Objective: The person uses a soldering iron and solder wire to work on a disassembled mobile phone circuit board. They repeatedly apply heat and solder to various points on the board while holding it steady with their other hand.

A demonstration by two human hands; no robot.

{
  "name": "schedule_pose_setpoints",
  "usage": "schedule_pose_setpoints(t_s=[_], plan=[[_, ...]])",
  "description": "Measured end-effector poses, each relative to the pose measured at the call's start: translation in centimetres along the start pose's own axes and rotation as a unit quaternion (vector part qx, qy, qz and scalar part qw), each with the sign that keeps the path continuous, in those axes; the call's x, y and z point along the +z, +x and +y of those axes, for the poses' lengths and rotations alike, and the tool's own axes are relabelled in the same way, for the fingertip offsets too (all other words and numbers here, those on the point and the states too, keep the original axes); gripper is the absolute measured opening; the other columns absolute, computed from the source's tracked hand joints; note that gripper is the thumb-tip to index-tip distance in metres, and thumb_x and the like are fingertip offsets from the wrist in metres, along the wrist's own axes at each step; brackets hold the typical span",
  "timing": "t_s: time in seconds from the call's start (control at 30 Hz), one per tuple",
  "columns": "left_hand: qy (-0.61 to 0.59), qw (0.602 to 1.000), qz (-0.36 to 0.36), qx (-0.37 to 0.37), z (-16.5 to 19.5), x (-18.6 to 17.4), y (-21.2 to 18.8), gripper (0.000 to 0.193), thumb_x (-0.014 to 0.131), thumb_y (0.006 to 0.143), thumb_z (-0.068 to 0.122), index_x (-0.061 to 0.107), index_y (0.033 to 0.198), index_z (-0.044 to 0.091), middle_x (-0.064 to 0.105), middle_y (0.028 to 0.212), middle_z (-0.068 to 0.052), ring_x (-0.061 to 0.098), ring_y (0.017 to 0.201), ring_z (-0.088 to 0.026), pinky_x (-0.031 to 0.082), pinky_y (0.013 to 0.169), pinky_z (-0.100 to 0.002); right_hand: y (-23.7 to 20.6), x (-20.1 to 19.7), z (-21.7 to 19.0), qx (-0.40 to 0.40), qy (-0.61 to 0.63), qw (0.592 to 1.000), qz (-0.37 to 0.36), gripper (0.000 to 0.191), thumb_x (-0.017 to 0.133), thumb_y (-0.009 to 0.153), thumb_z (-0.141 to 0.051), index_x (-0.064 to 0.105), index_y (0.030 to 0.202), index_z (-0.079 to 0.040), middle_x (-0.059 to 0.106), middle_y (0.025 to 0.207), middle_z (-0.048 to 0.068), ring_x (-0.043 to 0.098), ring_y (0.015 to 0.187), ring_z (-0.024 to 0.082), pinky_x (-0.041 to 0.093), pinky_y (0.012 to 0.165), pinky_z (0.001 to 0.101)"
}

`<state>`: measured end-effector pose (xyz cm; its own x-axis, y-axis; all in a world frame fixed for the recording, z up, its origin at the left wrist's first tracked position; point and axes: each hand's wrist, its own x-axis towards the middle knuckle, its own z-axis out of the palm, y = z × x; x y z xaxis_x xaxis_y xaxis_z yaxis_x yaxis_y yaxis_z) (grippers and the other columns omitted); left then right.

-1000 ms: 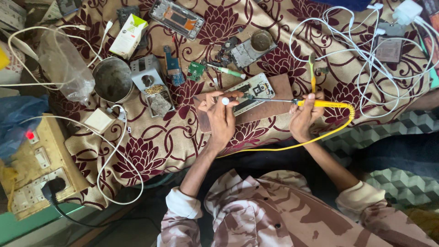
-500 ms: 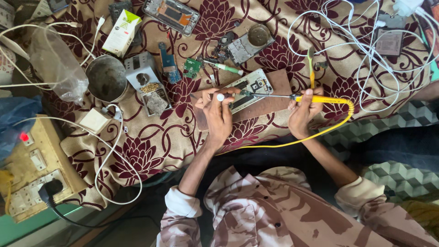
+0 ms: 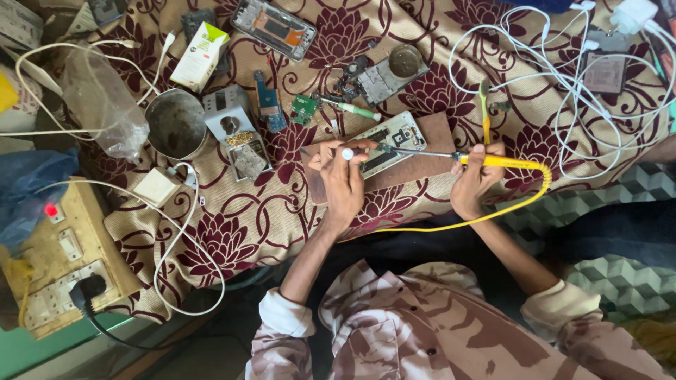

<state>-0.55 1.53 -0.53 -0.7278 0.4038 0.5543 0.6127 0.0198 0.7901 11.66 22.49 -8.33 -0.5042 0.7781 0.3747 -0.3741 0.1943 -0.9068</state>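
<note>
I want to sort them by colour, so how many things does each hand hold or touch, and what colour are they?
Yellow: 1, the yellow-handled soldering iron in the right hand.
Grey: 1, the opened grey phone on the brown wooden board.
White: 1, the small white-tipped tool in the left hand.
Total: 3

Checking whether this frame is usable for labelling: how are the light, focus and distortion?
Head view: soft, even daylight with faint shadows; no glare; the right hand and yellow soldering iron look sharp, as does the left hand; edges bend slightly from the wide lens.
</note>
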Motion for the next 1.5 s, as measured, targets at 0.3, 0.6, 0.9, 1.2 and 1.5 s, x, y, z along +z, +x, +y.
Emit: schedule_pose_setpoints(t_s=[0.3,0.6,0.9,1.2,1.5], plan=[[-0.075,0.996,0.041,0.003,-0.1,0.2,0.1,0.017,0.042,0.113,0.006,0.057,0.11,0.0,0.071,0.114,-0.013,0.072,0.099,-0.022,0.056,0.078,-0.031,0.1,0.3,0.2,0.006,0.024,1.0,0.018,0.024,0.05,0.114,-0.014,0.038,0.096,-0.005,0.046,0.068,0.004,0.045,0.054,0.009,0.042,0.05,0.0257],[0.07,0.996,0.027,0.041,1.3,-0.2,1.1,0.017,0.048,0.11,0.006,0.063,0.103,0.006,0.08,0.102,-0.006,0.059,0.077,-0.015,0.042,0.075,-0.033,0.2,0.2,-0.7,0.002,-0.017,1.0,-0.009,0.027,0.048,0.113,-0.016,0.036,0.091,-0.007,0.044,0.064,0.001,0.044,0.047,0.007,0.035,0.044,0.0237],[-0.027,0.999,-0.013,0.033,1.3,-0.2,0.6,0.012,0.045,0.104,-0.003,0.056,0.104,0.002,0.073,0.109,-0.011,0.071,0.09,-0.023,0.055,0.081,-0.033,-0.4,-0.2,1.1,0.013,0.069,0.998,0.002,0.025,0.052,0.114,-0.02,0.039,0.096,-0.007,0.045,0.075,0.001,0.04,0.056,0.006,0.039,0.05,0.024],[0.019,0.999,-0.003,-0.037,1.0,-0.1,0.7,0.017,0.046,0.107,0.004,0.063,0.107,0.003,0.077,0.1,-0.008,0.061,0.079,-0.017,0.051,0.072,-0.03,0.0,-0.2,1.9,-0.021,0.167,0.985,-0.026,0.023,0.05,0.114,-0.026,0.038,0.106,-0.009,0.042,0.081,0.002,0.042,0.059,0.008,0.041,0.05,0.0255],[-0.004,0.999,-0.012,-0.034,1.3,-0.4,0.9,0.016,0.046,0.105,0.003,0.062,0.105,0.002,0.077,0.101,-0.007,0.06,0.076,-0.015,0.051,0.071,-0.031,0.0,-0.2,1.6,0.015,0.152,0.988,-0.027,0.023,0.049,0.115,-0.025,0.035,0.104,-0.009,0.041,0.077,0.002,0.042,0.055,0.009,0.043,0.049,0.0275]])
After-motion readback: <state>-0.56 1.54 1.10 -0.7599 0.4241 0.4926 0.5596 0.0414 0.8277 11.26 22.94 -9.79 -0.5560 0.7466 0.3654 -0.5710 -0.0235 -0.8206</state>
